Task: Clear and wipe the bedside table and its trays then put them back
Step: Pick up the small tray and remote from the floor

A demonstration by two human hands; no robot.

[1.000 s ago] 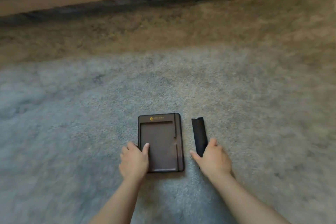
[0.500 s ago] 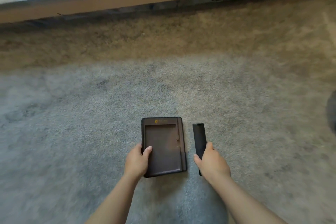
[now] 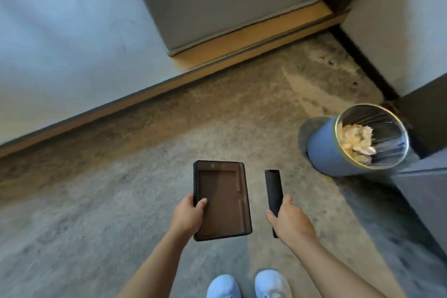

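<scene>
A flat brown tray [image 3: 225,198] with a raised rim and a small gold logo at its far end is held level above the carpet. My left hand [image 3: 187,216] grips its near left edge, thumb on top. My right hand [image 3: 290,221] is closed around the near end of a slim black remote control [image 3: 273,191], which points away from me. Tray and remote are side by side, a small gap between them.
A blue waste bin [image 3: 324,152] with crumpled paper inside stands on the carpet to the right. A dark cabinet edge [image 3: 425,189] fills the right side. A bed base with a wooden plinth [image 3: 254,31] runs along the back. My light blue shoes [image 3: 249,284] show at the bottom.
Both hands have lifted the tray and the remote off the carpet. The view has risen and swung right, bringing the waste bin, the cabinet and my shoes into sight.
</scene>
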